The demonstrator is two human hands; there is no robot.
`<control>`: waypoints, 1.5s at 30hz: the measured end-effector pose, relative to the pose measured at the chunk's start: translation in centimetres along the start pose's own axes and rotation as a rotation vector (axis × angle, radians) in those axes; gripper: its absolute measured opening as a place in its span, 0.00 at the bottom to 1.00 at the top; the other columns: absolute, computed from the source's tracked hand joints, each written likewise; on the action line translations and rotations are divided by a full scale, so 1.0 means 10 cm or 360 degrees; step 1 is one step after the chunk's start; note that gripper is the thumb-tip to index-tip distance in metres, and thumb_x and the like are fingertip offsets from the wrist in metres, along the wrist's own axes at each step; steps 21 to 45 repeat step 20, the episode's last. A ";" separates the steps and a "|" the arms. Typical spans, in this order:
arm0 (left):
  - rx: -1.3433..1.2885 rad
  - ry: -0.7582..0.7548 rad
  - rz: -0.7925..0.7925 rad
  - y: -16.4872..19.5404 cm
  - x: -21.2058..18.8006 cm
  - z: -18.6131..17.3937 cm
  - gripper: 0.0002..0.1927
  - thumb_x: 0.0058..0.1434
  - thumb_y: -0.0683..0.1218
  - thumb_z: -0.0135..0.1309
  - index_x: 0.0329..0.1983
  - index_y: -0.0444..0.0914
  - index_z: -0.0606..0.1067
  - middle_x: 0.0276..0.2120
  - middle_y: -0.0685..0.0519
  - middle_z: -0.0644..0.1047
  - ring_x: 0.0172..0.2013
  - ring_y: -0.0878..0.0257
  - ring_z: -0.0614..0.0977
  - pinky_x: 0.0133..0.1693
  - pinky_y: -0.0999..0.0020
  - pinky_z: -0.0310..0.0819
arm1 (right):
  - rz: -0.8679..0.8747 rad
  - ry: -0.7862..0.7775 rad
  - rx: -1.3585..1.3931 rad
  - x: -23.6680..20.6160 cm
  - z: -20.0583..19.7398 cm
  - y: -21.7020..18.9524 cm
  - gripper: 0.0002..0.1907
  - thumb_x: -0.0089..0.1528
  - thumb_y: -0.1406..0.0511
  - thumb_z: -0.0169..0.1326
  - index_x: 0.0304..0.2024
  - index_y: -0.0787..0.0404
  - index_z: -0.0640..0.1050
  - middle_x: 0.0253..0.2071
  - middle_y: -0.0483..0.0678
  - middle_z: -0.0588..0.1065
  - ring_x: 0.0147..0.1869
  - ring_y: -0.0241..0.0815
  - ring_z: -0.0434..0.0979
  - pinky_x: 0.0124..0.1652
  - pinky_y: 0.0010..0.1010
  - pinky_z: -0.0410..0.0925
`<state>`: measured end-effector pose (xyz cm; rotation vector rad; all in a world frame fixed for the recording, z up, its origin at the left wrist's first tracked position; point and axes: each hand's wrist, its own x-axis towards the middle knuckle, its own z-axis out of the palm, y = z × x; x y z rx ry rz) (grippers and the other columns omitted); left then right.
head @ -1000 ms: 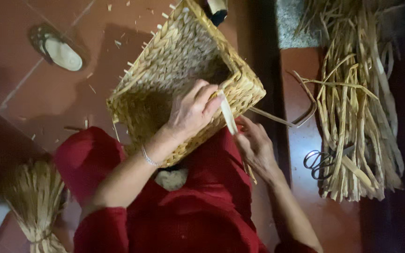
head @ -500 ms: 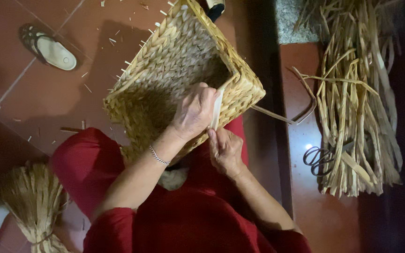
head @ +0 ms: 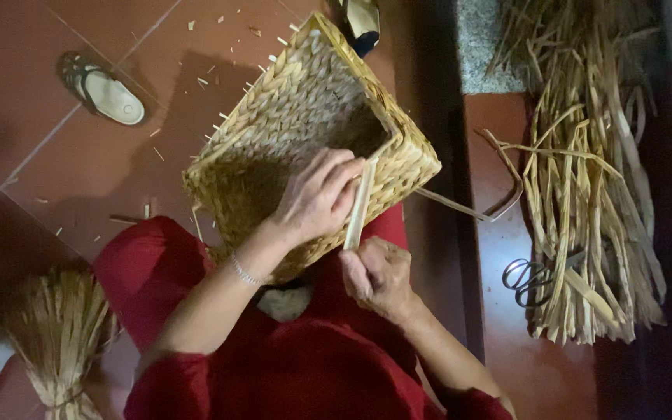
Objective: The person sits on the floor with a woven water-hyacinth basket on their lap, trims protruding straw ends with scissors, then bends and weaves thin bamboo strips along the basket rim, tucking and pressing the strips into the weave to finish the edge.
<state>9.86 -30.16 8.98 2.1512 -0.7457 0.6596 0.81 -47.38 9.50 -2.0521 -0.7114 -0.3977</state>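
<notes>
Head view: strip (head: 359, 204) between right fingers (head: 355, 260)

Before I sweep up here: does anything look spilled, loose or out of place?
Yes. Short straw scraps are scattered over the red floor tiles beside the woven basket. A single sandal lies alone on the tiles. Scissors lie half tucked under the straw pile, easy to miss.
</notes>
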 end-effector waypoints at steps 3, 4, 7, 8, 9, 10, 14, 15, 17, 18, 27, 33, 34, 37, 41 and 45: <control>0.0086 -0.0024 0.0022 -0.04 -0.02 -0.03 0.19 0.56 0.41 0.60 0.51 0.34 0.75 0.42 0.44 0.77 0.44 0.51 0.76 0.49 0.57 0.70 | -0.0269 -0.0022 -0.0095 0.21 0.01 -0.03 0.16 0.65 0.63 0.56 0.24 0.58 0.69 0.20 0.46 0.65 0.23 0.43 0.65 0.27 0.37 0.61; 0.0065 -0.0028 -0.0003 -0.05 -0.05 -0.01 0.18 0.58 0.43 0.61 0.52 0.34 0.76 0.42 0.44 0.77 0.44 0.52 0.75 0.49 0.57 0.68 | -0.0333 -0.0004 -0.0177 0.32 0.04 0.03 0.17 0.62 0.59 0.57 0.22 0.56 0.69 0.19 0.44 0.65 0.23 0.43 0.65 0.27 0.38 0.60; -0.0036 -0.0039 -0.0101 -0.19 0.03 0.23 0.07 0.71 0.44 0.59 0.51 0.41 0.79 0.40 0.54 0.79 0.47 0.61 0.79 0.54 0.64 0.72 | -0.0351 0.0270 -0.0318 0.61 -0.09 0.33 0.15 0.69 0.60 0.42 0.29 0.56 0.73 0.31 0.47 0.72 0.38 0.47 0.68 0.42 0.43 0.62; -0.0561 -0.0063 -0.0553 -0.24 0.00 0.24 0.08 0.70 0.46 0.57 0.48 0.40 0.80 0.39 0.55 0.80 0.45 0.63 0.80 0.52 0.66 0.73 | -0.0200 0.0312 -0.0510 0.66 -0.19 0.41 0.11 0.69 0.59 0.45 0.40 0.59 0.74 0.41 0.51 0.72 0.49 0.49 0.68 0.50 0.44 0.61; -0.1090 -0.0082 -0.1004 -0.28 -0.03 0.24 0.10 0.69 0.48 0.56 0.45 0.38 0.81 0.38 0.56 0.81 0.43 0.65 0.80 0.50 0.68 0.74 | -0.0051 0.0349 -0.0701 0.70 -0.29 0.48 0.14 0.69 0.59 0.49 0.50 0.62 0.76 0.52 0.56 0.73 0.61 0.52 0.69 0.58 0.45 0.60; -0.1619 -0.0096 -0.1444 -0.33 -0.04 0.23 0.12 0.68 0.50 0.54 0.43 0.37 0.82 0.36 0.57 0.82 0.41 0.67 0.81 0.47 0.69 0.75 | 0.0072 0.0257 -0.0495 0.77 -0.34 0.58 0.17 0.71 0.60 0.50 0.57 0.63 0.72 0.58 0.57 0.70 0.66 0.52 0.66 0.63 0.45 0.60; -0.1934 0.0053 -0.1752 -0.45 0.03 0.22 0.11 0.65 0.50 0.54 0.39 0.39 0.82 0.35 0.56 0.82 0.35 0.68 0.80 0.41 0.72 0.74 | 0.0446 0.0037 -0.0041 0.82 -0.34 0.76 0.29 0.72 0.62 0.56 0.73 0.63 0.66 0.70 0.57 0.66 0.75 0.53 0.65 0.73 0.43 0.60; -0.2079 0.0124 -0.1879 -0.51 0.06 0.19 0.10 0.64 0.49 0.56 0.39 0.40 0.82 0.34 0.56 0.81 0.33 0.67 0.79 0.38 0.71 0.74 | 0.0511 0.0009 -0.0014 0.81 -0.33 0.77 0.30 0.71 0.62 0.57 0.73 0.62 0.66 0.70 0.55 0.67 0.75 0.52 0.67 0.73 0.43 0.62; -0.2279 0.0345 -0.1874 -0.65 0.07 0.12 0.07 0.64 0.47 0.60 0.40 0.40 0.81 0.34 0.54 0.80 0.31 0.66 0.77 0.37 0.69 0.74 | 0.0409 -0.0029 -0.0019 0.75 -0.34 0.80 0.35 0.69 0.60 0.59 0.75 0.62 0.63 0.73 0.56 0.64 0.77 0.54 0.63 0.75 0.44 0.59; -0.2332 0.0490 -0.1730 -0.75 0.06 0.05 0.07 0.65 0.46 0.63 0.40 0.38 0.80 0.35 0.52 0.80 0.31 0.65 0.77 0.38 0.68 0.74 | 0.0361 -0.0045 -0.0022 0.73 -0.34 0.80 0.38 0.68 0.59 0.60 0.76 0.62 0.61 0.74 0.57 0.63 0.78 0.55 0.62 0.76 0.44 0.57; -0.2336 0.0682 -0.1596 -0.94 0.07 -0.07 0.08 0.67 0.44 0.66 0.42 0.35 0.79 0.37 0.51 0.79 0.33 0.65 0.76 0.38 0.67 0.73 | 0.0305 0.0025 -0.0117 0.71 -0.23 0.81 0.45 0.63 0.55 0.64 0.75 0.63 0.58 0.73 0.58 0.61 0.76 0.55 0.59 0.74 0.45 0.55; -0.2336 0.0682 -0.1596 -0.94 0.07 -0.07 0.08 0.67 0.44 0.66 0.42 0.35 0.79 0.37 0.51 0.79 0.33 0.65 0.76 0.38 0.67 0.73 | 0.0305 0.0025 -0.0117 0.71 -0.23 0.81 0.45 0.63 0.55 0.64 0.75 0.63 0.58 0.73 0.58 0.61 0.76 0.55 0.59 0.74 0.45 0.55; -0.2336 0.0682 -0.1596 -0.94 0.07 -0.07 0.08 0.67 0.44 0.66 0.42 0.35 0.79 0.37 0.51 0.79 0.33 0.65 0.76 0.38 0.67 0.73 | 0.0305 0.0025 -0.0117 0.71 -0.23 0.81 0.45 0.63 0.55 0.64 0.75 0.63 0.58 0.73 0.58 0.61 0.76 0.55 0.59 0.74 0.45 0.55; -0.2336 0.0682 -0.1596 -0.94 0.07 -0.07 0.08 0.67 0.44 0.66 0.42 0.35 0.79 0.37 0.51 0.79 0.33 0.65 0.76 0.38 0.67 0.73 | 0.0305 0.0025 -0.0117 0.71 -0.23 0.81 0.45 0.63 0.55 0.64 0.75 0.63 0.58 0.73 0.58 0.61 0.76 0.55 0.59 0.74 0.45 0.55; -0.2336 0.0682 -0.1596 -0.94 0.07 -0.07 0.08 0.67 0.44 0.66 0.42 0.35 0.79 0.37 0.51 0.79 0.33 0.65 0.76 0.38 0.67 0.73 | 0.0305 0.0025 -0.0117 0.71 -0.23 0.81 0.45 0.63 0.55 0.64 0.75 0.63 0.58 0.73 0.58 0.61 0.76 0.55 0.59 0.74 0.45 0.55; -0.2336 0.0682 -0.1596 -0.94 0.07 -0.07 0.08 0.67 0.44 0.66 0.42 0.35 0.79 0.37 0.51 0.79 0.33 0.65 0.76 0.38 0.67 0.73 | 0.0305 0.0025 -0.0117 0.71 -0.23 0.81 0.45 0.63 0.55 0.64 0.75 0.63 0.58 0.73 0.58 0.61 0.76 0.55 0.59 0.74 0.45 0.55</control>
